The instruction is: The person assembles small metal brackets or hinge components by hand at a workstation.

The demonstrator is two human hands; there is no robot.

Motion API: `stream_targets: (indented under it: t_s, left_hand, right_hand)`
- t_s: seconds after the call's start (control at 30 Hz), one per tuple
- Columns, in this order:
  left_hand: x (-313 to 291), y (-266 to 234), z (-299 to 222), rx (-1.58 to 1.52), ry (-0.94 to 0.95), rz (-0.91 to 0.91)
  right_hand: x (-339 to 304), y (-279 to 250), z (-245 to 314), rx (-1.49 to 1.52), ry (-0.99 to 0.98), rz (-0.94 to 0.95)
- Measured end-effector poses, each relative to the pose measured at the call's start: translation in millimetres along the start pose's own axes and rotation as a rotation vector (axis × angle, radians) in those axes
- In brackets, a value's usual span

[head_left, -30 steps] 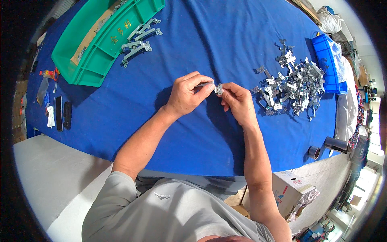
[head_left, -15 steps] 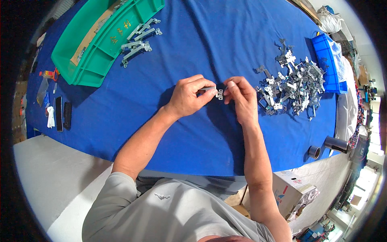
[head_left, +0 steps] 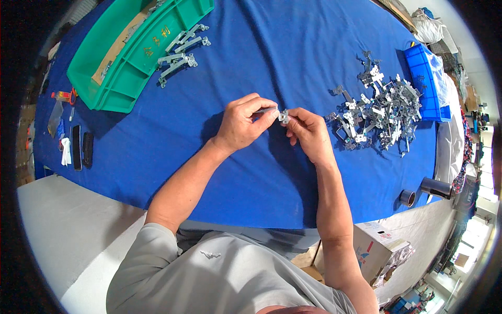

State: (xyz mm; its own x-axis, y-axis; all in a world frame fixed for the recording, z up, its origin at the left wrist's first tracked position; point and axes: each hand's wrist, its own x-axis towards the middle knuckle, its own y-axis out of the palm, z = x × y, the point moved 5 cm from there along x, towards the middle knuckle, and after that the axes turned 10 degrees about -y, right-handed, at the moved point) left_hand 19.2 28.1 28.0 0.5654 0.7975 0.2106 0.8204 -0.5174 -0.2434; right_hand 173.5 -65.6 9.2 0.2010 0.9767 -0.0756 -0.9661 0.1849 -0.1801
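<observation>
Over the middle of the blue cloth, a small silvery metal bracket (head_left: 283,116) with holes in its end shows between my two hands. My left hand (head_left: 244,120) is closed, thumb and forefinger pinching one end of it. The thumb and forefinger of my right hand (head_left: 309,131) pinch its other end, with the remaining fingers curled below. Most of the bracket is hidden by my fingers. Right of my hands lies a heaped pile of similar metal brackets (head_left: 384,112). Several more brackets (head_left: 180,57) rest at the far left, beside the green bin.
A long green plastic bin (head_left: 123,99) stands at the far left. Behind the pile sits a blue crate (head_left: 426,83) with clear plastic in it. Two black bars (head_left: 82,147) lie at the left edge. A dark cylinder (head_left: 436,187) is at the near right edge of the blue cloth (head_left: 157,141).
My right fingers have moved left and closed onto the bracket's end, which was uncovered before. My left hand has shifted only slightly.
</observation>
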Motion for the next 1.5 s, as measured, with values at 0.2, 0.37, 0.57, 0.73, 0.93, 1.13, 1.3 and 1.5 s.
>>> stream_targets:
  t_s: [0.2,0.37,0.57,0.73,0.93,1.13,1.3,1.5]
  left_hand:
    - [0,3,-1,0.036,-0.013,0.060]
    - [0,5,-2,0.043,0.040,0.091]
    - [-2,9,-4,0.097,0.052,0.152]
    - [1,-1,-1,0.078,-0.017,-0.017]
    - [3,-2,0,0.046,-0.072,-0.071]
    - [2,-4,0,0.077,-0.046,-0.070]
    - [3,0,4,0.075,-0.059,-0.061]
    - [0,4,2,0.111,-0.024,-0.020]
  right_hand:
    - [2,-1,4,0.241,-0.043,-0.061]
    - [4,0,0,0.281,-0.032,-0.008]
    - [4,-7,-2,0.256,-0.136,-0.229]
    - [3,-10,6,0.165,-0.001,-0.141]
    - [1,-1,2,0.121,-0.001,-0.041]
    - [1,3,3,0.076,-0.023,-0.028]
    - [1,0,2,0.033,-0.027,-0.020]
    - [4,3,3,0.202,-0.140,-0.143]
